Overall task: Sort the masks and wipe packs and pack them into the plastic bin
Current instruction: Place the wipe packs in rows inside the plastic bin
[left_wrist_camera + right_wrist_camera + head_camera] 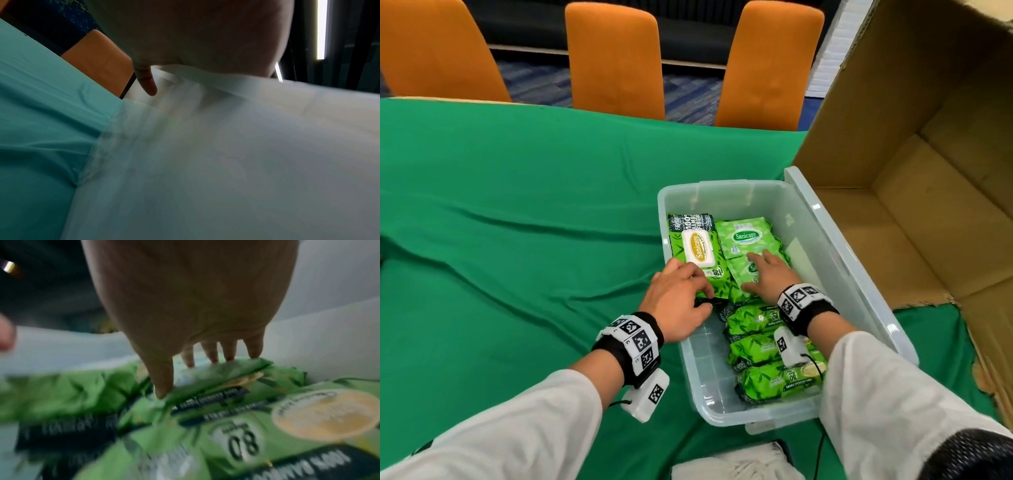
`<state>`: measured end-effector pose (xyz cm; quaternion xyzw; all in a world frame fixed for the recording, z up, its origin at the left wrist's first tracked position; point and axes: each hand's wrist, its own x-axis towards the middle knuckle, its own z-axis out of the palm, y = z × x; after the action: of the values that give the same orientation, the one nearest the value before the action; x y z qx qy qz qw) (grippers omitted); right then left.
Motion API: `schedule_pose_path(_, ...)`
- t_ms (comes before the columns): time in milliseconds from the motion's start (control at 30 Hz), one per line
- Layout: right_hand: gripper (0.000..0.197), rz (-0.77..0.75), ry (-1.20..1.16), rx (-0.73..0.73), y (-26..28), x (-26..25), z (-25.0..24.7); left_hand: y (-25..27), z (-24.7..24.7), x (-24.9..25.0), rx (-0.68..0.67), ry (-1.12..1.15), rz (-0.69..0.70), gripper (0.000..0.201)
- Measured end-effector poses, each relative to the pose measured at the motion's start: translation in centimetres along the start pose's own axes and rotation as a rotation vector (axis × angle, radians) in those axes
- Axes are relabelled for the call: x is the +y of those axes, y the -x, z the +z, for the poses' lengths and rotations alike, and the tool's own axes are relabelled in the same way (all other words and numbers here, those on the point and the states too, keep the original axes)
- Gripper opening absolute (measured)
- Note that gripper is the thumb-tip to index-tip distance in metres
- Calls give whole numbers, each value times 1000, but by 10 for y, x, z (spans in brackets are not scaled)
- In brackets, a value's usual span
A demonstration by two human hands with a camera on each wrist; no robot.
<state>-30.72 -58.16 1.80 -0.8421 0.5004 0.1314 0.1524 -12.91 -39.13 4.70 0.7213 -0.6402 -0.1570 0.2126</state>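
Green wipe packs fill the clear plastic bin (825, 219), which sits on the green-clothed surface (517, 205) beside an open cardboard box (928, 164). A big lidded pack (697, 251) lies flat in the far-left corner, long axis running away from the person; small packs (744, 236) lie just right of it, and three more big packs (756, 346) stand on edge in a row along the near right side. No masks visible in the bin.

Left hand (678, 301) reaches over the bin's left wall, fingers curled round the near end of the big lidded pack. The left wrist view is blurred and shows only one finger (147, 81) over the bin rim. Right hand (765, 274) lies flat on the small packs, fingers spread and straight, pressing, gripping nothing; the right wrist view confirms fingertips (211, 353) resting on green wrap.

Likely step: seating the lidded pack tight into its corner. It lies directly ahead of the left hand, which is nearer. The bin's near-left floor is bare.
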Motion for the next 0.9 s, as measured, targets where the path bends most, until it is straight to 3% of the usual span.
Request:
schedule_pose_path(133,80,69,79,88,3,-14,13,1,1,-1,7,10,4,23)
schedule_pose_path(233,83,89,59,73,1,-16,18,0,1,-2,15,20,8,25)
schedule_pose_path(367,88,78,32,44,-7,-13,10,1,3,-3,18,20,15,27)
schedule_pose_path(500,93,101,47,132,-20,-17,-8,0,2,-3,20,16,13,29)
schedule_pose_path(700,83,35,58,-49,-53,-12,2,0,3,-5,10,9,21,30)
schedule_pose_path(900,79,19,-22,-64,-49,-7,4,1,2,-2,5,-11,18,27)
